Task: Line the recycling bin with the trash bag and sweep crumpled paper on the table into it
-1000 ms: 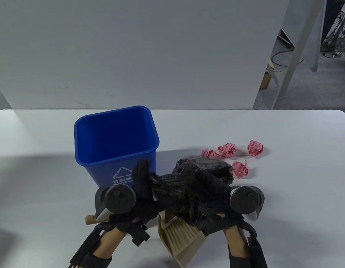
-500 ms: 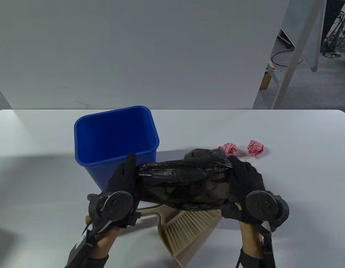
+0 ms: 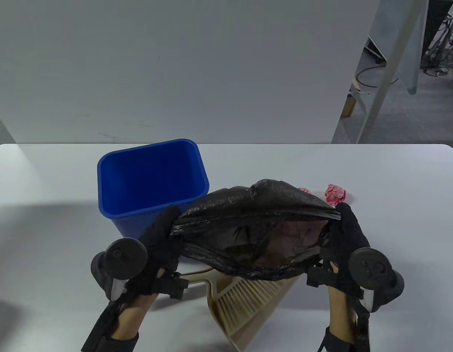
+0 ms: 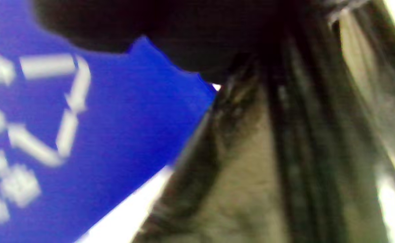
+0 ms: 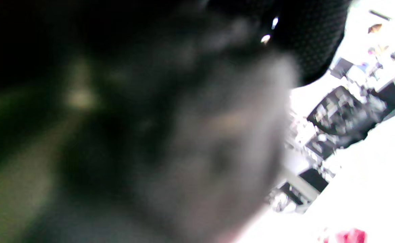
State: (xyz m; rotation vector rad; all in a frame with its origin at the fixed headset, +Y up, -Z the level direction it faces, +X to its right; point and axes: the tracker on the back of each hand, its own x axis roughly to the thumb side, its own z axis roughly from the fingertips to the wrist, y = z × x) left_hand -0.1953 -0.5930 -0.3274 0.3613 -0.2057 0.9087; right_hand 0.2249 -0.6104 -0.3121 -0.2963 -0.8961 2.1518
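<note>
Left hand point(image 3: 158, 238) and right hand point(image 3: 345, 238) each grip one side of the black trash bag point(image 3: 255, 227), fingers curled over its rim and holding its mouth stretched wide between them. The bag hangs just right of the blue recycling bin point(image 3: 153, 190), above the desk point(image 3: 46, 227), its left edge near the bin's front right corner. Below the bag, nearer the person than the bin, lie a beige dustpan point(image 3: 244, 326) and brush point(image 3: 248, 293). One crumpled pink paper point(image 3: 335, 193) shows well right of the bin, just beyond the bag; a second peeks over the bag's rim.

Only the table view shows both grips and the open mouth. The left wrist view adds the bin's front wall with its white recycling arrows and blurred bag film beside it. The right wrist view is mostly dark blur, with a red scrap of paper at the bottom edge.
</note>
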